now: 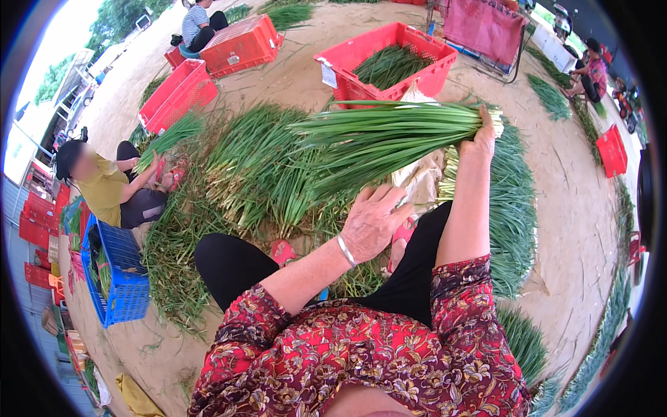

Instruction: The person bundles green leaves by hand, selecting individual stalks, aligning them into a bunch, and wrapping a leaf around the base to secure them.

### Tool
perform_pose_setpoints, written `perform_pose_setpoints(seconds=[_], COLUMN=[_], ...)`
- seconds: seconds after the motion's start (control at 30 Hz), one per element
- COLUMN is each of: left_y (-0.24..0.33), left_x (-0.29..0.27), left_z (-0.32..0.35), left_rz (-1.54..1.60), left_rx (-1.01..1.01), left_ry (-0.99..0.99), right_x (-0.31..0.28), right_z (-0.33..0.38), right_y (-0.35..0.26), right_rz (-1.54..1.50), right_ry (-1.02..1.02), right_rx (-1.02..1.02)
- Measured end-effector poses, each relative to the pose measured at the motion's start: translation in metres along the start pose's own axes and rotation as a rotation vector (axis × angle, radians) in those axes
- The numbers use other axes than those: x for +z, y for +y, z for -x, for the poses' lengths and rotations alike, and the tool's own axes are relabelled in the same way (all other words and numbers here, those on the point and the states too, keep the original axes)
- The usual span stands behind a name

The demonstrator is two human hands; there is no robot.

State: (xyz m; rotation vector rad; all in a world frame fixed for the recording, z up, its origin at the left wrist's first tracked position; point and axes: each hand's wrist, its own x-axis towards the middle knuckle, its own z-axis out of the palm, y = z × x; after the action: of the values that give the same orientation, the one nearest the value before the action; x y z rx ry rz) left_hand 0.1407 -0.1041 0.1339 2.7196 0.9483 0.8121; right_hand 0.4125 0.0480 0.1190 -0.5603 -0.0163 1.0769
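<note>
My right hand [479,136] is closed around the pale stem ends of a bunch of garlic chives [389,132]. Its long green leaves fan out to the left, above my knees. Just under the bunch, with a bracelet on the wrist, my left hand [375,221] shows its back. Its fingers look loosely bent and apart, with nothing visible in them; its palm is hidden. On the ground before me lies a loose heap of chives [257,163], pale ends toward me. Sorted chives [511,208] are laid in a thick row at my right.
A red crate [326,58] holding chives stands ahead, with more red crates [179,94] farther left. On the left a seated person [104,182] holds chives beside a blue crate [124,278]. Loose trimmings [174,271] cover the ground there. Other people sit farther off.
</note>
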Motion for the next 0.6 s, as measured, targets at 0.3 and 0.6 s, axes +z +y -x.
perform_pose_setpoints(seconds=[0.3, 0.6], left_y=[-0.154, -0.201], left_x=[0.048, 0.121], left_z=[0.062, 0.205], left_rz=[-0.566, 0.695], left_rx=[-0.353, -0.974], left_ry=[-0.442, -1.146], right_x=[0.004, -0.01], right_z=[0.011, -0.015], right_y=[-0.013, -0.028], right_rz=[-0.027, -0.074], right_ry=[0.092, 0.093], right_rx=[0.002, -0.003])
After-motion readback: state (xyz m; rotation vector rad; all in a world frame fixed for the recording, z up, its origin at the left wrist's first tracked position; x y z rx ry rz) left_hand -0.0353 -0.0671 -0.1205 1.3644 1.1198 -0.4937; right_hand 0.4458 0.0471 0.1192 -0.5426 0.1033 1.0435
